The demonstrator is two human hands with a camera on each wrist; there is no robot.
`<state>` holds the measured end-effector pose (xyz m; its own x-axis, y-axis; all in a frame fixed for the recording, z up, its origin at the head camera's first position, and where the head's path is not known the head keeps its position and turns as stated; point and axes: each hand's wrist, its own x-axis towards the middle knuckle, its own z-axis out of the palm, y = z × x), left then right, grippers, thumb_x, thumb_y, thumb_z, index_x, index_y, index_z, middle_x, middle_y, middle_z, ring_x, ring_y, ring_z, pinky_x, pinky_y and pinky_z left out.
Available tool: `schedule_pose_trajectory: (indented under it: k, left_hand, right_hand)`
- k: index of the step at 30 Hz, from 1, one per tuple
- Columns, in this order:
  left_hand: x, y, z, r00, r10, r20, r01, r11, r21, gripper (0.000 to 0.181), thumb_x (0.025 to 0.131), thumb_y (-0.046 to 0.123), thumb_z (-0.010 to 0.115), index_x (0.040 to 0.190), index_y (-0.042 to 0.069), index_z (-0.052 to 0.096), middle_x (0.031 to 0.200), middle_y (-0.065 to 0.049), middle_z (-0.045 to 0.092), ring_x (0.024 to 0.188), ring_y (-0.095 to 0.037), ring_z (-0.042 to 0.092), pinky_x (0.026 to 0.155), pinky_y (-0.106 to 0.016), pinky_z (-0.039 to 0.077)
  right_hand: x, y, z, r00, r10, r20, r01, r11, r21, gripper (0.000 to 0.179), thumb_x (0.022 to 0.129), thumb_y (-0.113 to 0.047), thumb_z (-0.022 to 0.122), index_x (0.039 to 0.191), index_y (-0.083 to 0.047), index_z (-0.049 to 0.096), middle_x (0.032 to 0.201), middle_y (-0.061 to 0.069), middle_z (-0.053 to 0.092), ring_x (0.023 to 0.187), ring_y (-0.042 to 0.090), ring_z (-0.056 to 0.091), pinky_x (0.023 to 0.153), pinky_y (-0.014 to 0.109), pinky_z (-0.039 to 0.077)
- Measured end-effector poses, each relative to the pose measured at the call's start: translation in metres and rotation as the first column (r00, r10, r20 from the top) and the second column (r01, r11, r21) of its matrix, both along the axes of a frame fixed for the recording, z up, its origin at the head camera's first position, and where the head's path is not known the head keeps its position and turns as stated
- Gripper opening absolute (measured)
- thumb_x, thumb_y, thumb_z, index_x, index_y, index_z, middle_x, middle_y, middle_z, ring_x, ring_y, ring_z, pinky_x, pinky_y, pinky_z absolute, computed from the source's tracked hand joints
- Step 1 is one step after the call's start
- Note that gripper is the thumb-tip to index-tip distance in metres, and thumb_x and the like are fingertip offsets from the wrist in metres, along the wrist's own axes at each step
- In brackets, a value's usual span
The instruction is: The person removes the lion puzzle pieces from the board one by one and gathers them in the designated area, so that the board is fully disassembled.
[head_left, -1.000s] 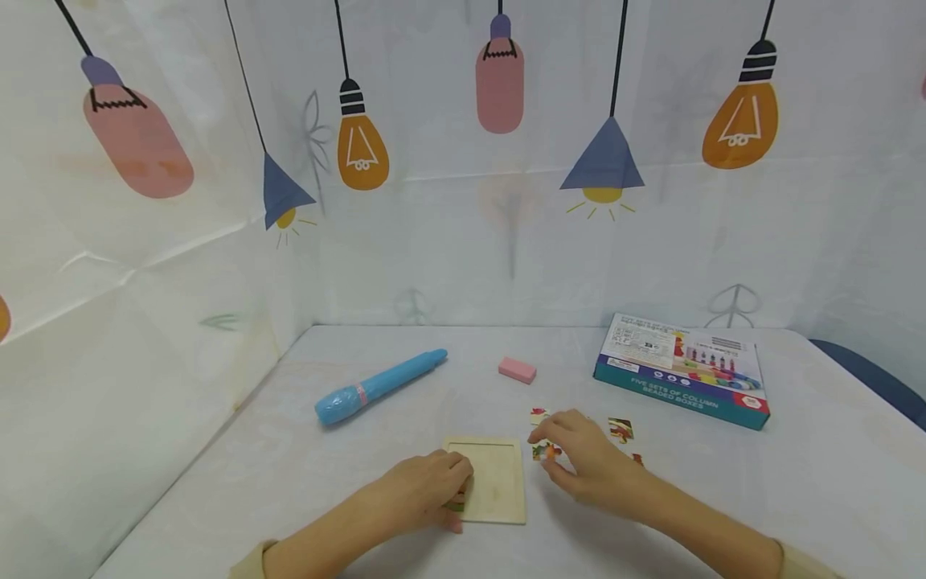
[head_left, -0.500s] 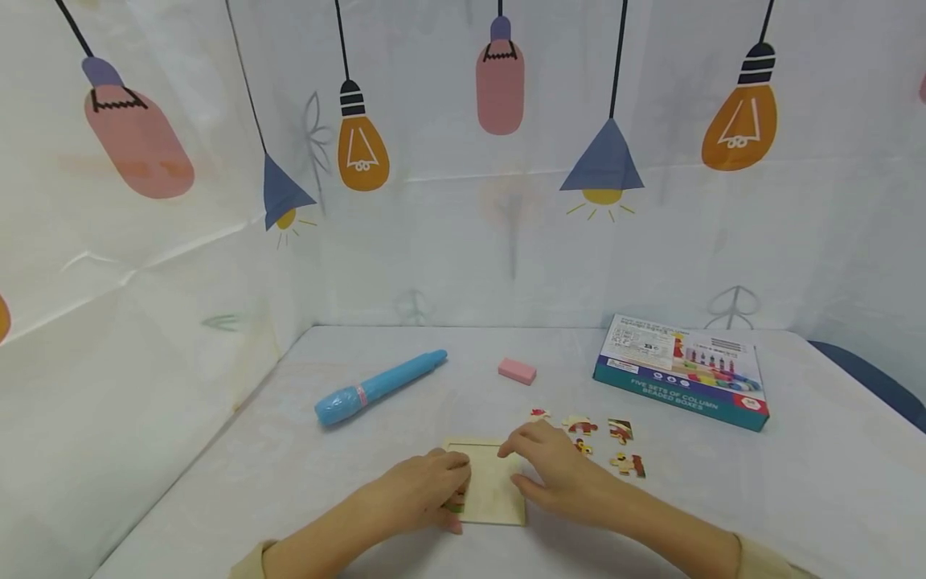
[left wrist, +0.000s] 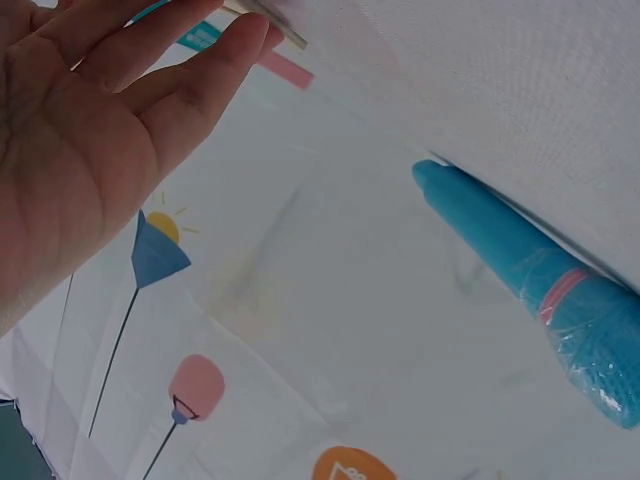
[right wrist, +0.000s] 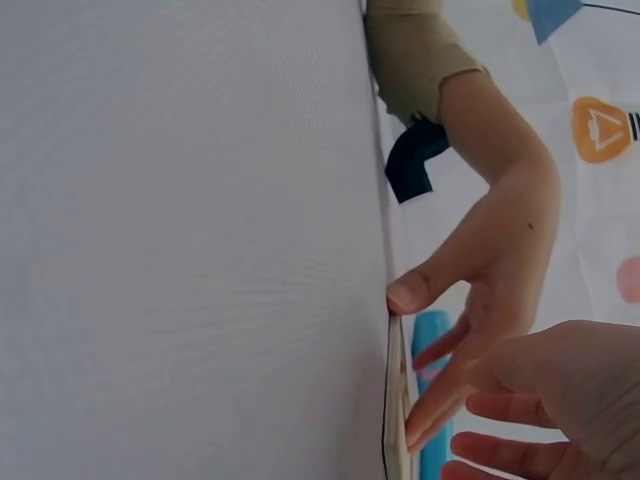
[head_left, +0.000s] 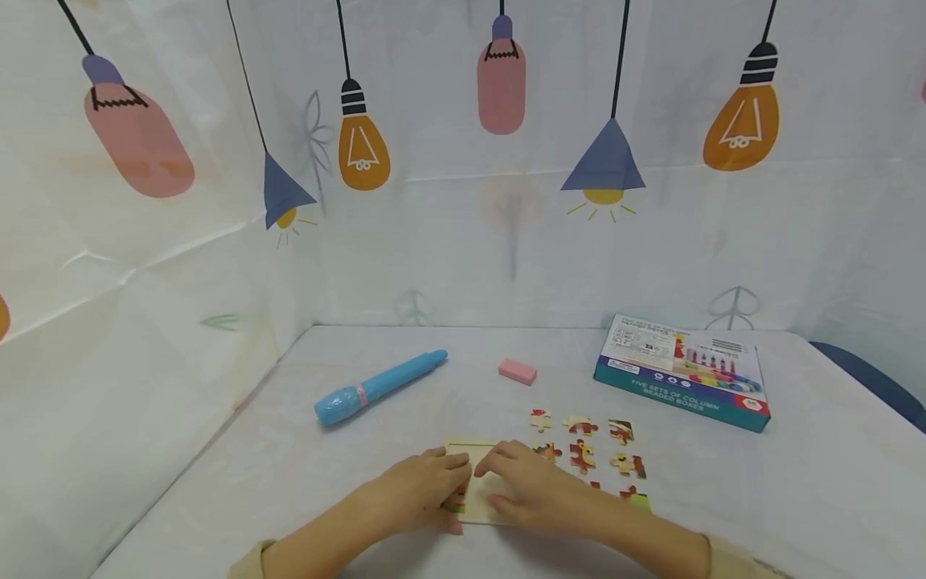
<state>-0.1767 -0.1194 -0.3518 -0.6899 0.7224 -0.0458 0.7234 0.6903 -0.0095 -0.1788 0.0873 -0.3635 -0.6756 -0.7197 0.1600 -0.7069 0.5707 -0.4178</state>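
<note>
A pale wooden puzzle tray (head_left: 477, 510) lies flat on the table in the head view. My left hand (head_left: 419, 492) rests over its left side, fingers stretched across it and thumb at the front edge. A coloured jigsaw piece (head_left: 456, 500) shows partly under that palm. My right hand (head_left: 538, 490) hovers over the tray's right part, thumb and forefinger apart with nothing visible between them. To its right lie several loose jigsaw pieces (head_left: 582, 456) in rough rows, some partly hidden by the right hand. In the right wrist view, the left thumb touches the tray's edge (right wrist: 394, 400).
A blue wrapped stick-like object (head_left: 381, 388) lies at the back left. A pink block (head_left: 517, 371) sits near the middle back. On the right stands a flat box (head_left: 680, 370) labelled as beaded boxes. A printed curtain (head_left: 463, 241) hangs behind the table (head_left: 239, 482).
My right hand has moved left and toward me, from the loose jigsaw pieces to over the tray, uncovering several pieces. The left hand has stayed in place.
</note>
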Motion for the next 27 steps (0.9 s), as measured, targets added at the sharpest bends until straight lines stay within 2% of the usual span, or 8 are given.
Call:
schedule_pose_trajectory:
  k: [3, 7, 10, 13, 17, 18, 23, 27]
  left_hand:
    - [0.0, -0.001, 0.001, 1.0, 0.017, 0.016, -0.017, 1.0, -0.003, 0.048, 0.071, 0.047, 0.07, 0.105, 0.014, 0.061, 0.12, 0.003, 0.056, 0.11, -0.025, 0.053, 0.087, -0.038, 0.046]
    - [0.002, -0.001, 0.002, 0.998, 0.05, 0.04, -0.05, 0.999, -0.014, 0.066, 0.072, 0.048, 0.069, 0.125, 0.011, 0.056, 0.13, -0.003, 0.052, 0.114, -0.031, 0.05, 0.086, -0.04, 0.047]
    - [0.002, -0.001, 0.002, 0.998, 0.045, 0.041, -0.044, 0.999, -0.003, 0.062, 0.072, 0.047, 0.069, 0.122, 0.011, 0.058, 0.129, -0.003, 0.052, 0.115, -0.03, 0.05, 0.087, -0.039, 0.046]
    - [0.0, -0.001, 0.001, 0.999, 0.023, 0.039, -0.024, 0.999, 0.022, 0.047, 0.071, 0.046, 0.07, 0.106, 0.015, 0.061, 0.121, 0.001, 0.056, 0.106, -0.022, 0.053, 0.082, -0.033, 0.048]
    - [-0.001, -0.001, 0.0, 1.0, -0.003, 0.03, 0.002, 0.999, 0.042, 0.034, 0.07, 0.045, 0.071, 0.088, 0.022, 0.055, 0.105, 0.009, 0.056, 0.097, -0.016, 0.053, 0.074, -0.028, 0.049]
    - [-0.001, -0.001, 0.0, 1.0, -0.007, 0.029, 0.006, 0.999, 0.045, 0.033, 0.07, 0.045, 0.071, 0.087, 0.022, 0.054, 0.099, 0.01, 0.054, 0.094, -0.015, 0.053, 0.073, -0.027, 0.048]
    - [0.0, -0.001, 0.001, 1.0, -0.008, 0.013, 0.008, 0.999, 0.038, 0.035, 0.07, 0.044, 0.072, 0.088, 0.02, 0.054, 0.102, 0.007, 0.057, 0.097, -0.019, 0.054, 0.077, -0.03, 0.049]
    - [0.0, -0.001, 0.002, 1.0, -0.001, 0.009, 0.001, 1.0, 0.026, 0.039, 0.071, 0.045, 0.07, 0.096, 0.017, 0.057, 0.114, 0.0, 0.058, 0.105, -0.024, 0.054, 0.084, -0.034, 0.048]
  right_hand:
    - [0.001, -0.003, -0.002, 1.0, 0.014, -0.006, -0.014, 1.0, 0.017, 0.022, 0.088, -0.018, 0.059, 0.11, -0.014, 0.058, 0.111, -0.006, 0.052, 0.107, 0.012, 0.047, 0.091, 0.032, 0.042]
    - [0.002, -0.005, -0.005, 0.999, 0.034, -0.002, -0.034, 0.999, 0.02, 0.022, 0.09, -0.02, 0.058, 0.11, -0.014, 0.058, 0.109, -0.007, 0.051, 0.105, 0.009, 0.047, 0.09, 0.03, 0.042]
    - [0.002, -0.006, -0.007, 0.999, 0.043, 0.011, -0.043, 0.999, 0.015, 0.022, 0.091, -0.024, 0.056, 0.11, -0.012, 0.059, 0.108, -0.007, 0.05, 0.102, 0.007, 0.047, 0.088, 0.027, 0.042]
    - [0.003, -0.006, -0.009, 0.998, 0.057, 0.005, -0.057, 0.998, 0.007, 0.026, 0.093, -0.028, 0.054, 0.111, -0.01, 0.059, 0.106, -0.006, 0.05, 0.099, 0.006, 0.046, 0.085, 0.026, 0.043]
    - [0.004, -0.006, -0.015, 0.993, 0.099, -0.069, -0.1, 0.995, -0.007, 0.029, 0.093, -0.029, 0.053, 0.112, -0.008, 0.059, 0.105, -0.005, 0.049, 0.096, 0.007, 0.045, 0.081, 0.023, 0.043]
    - [0.004, -0.006, -0.016, 0.99, 0.108, -0.095, -0.109, 0.994, -0.007, 0.028, 0.093, -0.029, 0.054, 0.111, -0.009, 0.059, 0.104, -0.005, 0.049, 0.094, 0.007, 0.044, 0.08, 0.023, 0.042]
    - [0.004, -0.008, -0.024, 0.978, 0.115, -0.172, -0.117, 0.993, -0.001, 0.03, 0.091, -0.03, 0.056, 0.115, -0.011, 0.057, 0.106, -0.006, 0.048, 0.094, 0.006, 0.043, 0.079, 0.022, 0.041]
    - [0.005, -0.009, -0.027, 0.975, 0.099, -0.199, -0.101, 0.995, 0.0, 0.035, 0.09, -0.033, 0.056, 0.119, -0.012, 0.056, 0.108, -0.006, 0.047, 0.093, 0.006, 0.042, 0.078, 0.022, 0.041]
